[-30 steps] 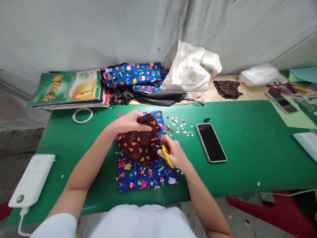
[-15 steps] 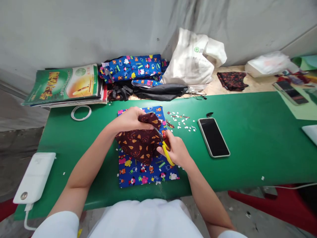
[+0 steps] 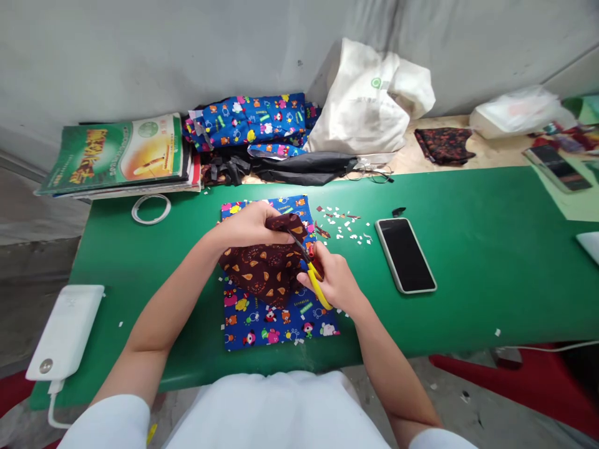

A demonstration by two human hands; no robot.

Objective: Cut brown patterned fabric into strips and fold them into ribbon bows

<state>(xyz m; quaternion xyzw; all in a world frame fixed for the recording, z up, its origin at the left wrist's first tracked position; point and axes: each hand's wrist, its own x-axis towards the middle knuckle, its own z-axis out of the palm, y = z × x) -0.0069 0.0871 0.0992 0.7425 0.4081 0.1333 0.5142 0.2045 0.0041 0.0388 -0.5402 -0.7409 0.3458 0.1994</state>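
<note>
Scissors (image 3: 317, 287) with yellow handles are gripped in our right hand (image 3: 336, 284), blades at the edge of the brown fabric (image 3: 264, 271), whose top our left hand (image 3: 250, 226) pinches in a bunch; we judge the cut goes best with the cloth held taut and short snips made close to the pinching fingers. Dark brown with orange leaf shapes, the fabric lies crumpled over a blue cartoon-print cloth (image 3: 276, 324) on the green table (image 3: 468, 280); the blades seem nearly shut, though we cannot be sure; white scraps (image 3: 344, 227) lie near a phone (image 3: 405, 254).
</note>
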